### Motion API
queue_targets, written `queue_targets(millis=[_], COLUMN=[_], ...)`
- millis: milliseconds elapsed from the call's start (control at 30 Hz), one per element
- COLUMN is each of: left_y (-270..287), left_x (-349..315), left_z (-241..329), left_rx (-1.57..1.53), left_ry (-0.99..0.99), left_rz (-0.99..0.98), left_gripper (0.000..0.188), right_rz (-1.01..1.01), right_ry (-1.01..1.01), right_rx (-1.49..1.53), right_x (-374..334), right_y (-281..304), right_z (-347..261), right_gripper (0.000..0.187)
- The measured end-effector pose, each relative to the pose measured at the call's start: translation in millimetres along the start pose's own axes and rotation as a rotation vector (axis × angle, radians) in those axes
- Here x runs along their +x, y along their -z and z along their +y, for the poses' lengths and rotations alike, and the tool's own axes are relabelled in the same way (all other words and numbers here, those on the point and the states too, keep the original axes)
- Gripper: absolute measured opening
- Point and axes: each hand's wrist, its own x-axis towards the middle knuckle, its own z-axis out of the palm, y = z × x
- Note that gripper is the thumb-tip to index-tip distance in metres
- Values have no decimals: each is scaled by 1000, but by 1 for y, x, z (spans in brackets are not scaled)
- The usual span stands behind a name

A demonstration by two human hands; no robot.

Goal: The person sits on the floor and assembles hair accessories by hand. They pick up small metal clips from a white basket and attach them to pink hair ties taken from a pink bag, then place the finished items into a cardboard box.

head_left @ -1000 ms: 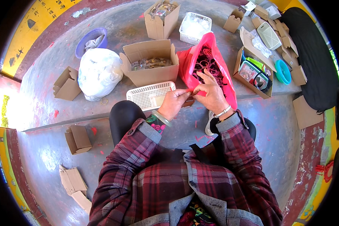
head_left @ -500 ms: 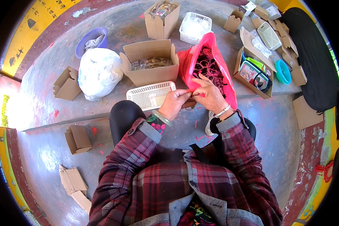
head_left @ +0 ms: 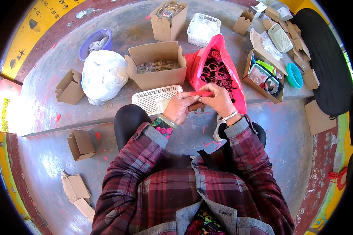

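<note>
My two hands meet in front of the pink bag, fingertips pinched together. Between them runs a small red strip [head_left: 203, 94], too small to identify. My left hand [head_left: 178, 108], with a pale bangle at its wrist, is closed on its near side. My right hand [head_left: 220, 102], wearing a light wristband, has its thumb and fingers closed on the strip too. Something small and shiny hangs beneath the fingertips, mostly hidden. Just beyond my right hand stands the pink bag [head_left: 192, 68], filled with dark red and black cords [head_left: 217, 70]. A white perforated basket [head_left: 145, 101] lies beside my left hand.
An open cardboard box [head_left: 157, 80] of small wrapped items stands beyond the basket, beside a stuffed white plastic bag [head_left: 104, 78]. At right are a box of odds and ends [head_left: 262, 91] and a turquoise basin [head_left: 295, 75]. A raised step edge [head_left: 74, 122] crosses the floor.
My right hand's raised fingers have curled down to the red strip and shifted slightly. More of the strip now shows between my hands.
</note>
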Motion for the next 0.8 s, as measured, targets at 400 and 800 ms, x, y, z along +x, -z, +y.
queue_targets(millis=[400,800], left_y=[3,0], left_x=[2,1], left_z=[7,13], left_rx=[-53,-112], left_ry=[13,-9], left_rz=[-26,-32], left_gripper=[19,22], right_rz=[32,28], right_ry=[144,91], right_rx=[142,295], right_x=[3,5], right_y=[1,2], right_z=[11,19], right_gripper=[15,17])
